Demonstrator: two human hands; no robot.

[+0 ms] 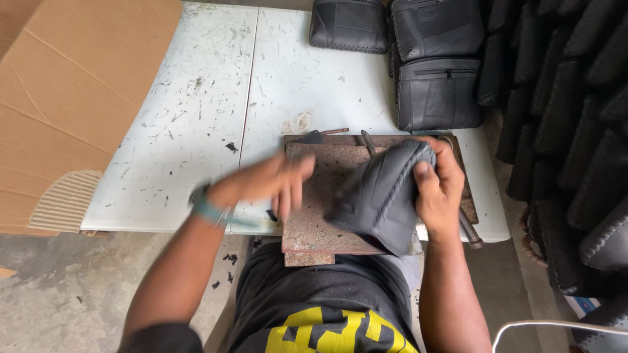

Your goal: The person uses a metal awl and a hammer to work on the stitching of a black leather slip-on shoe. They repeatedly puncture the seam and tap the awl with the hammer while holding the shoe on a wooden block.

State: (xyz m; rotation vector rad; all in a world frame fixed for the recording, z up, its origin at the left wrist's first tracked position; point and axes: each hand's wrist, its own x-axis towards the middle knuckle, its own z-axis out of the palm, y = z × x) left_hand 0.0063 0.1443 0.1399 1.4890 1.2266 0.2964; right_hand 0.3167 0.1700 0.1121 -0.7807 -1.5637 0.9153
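Slab at centre of the surface, bags behind, cardboard at left.

On the slab at the surface near edge: a folded bag, right of centre. Finished bags upper right; cardboard sheet upper left; stacked bags along the right edge.

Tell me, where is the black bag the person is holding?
In the head view, the black bag sits right of centre in the right hand, over the rusty slab on the white table.

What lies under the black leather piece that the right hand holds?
Under the black leather piece lies a rusty stone slab on the white table. The right hand grips the piece. The slab part beneath it is covered.
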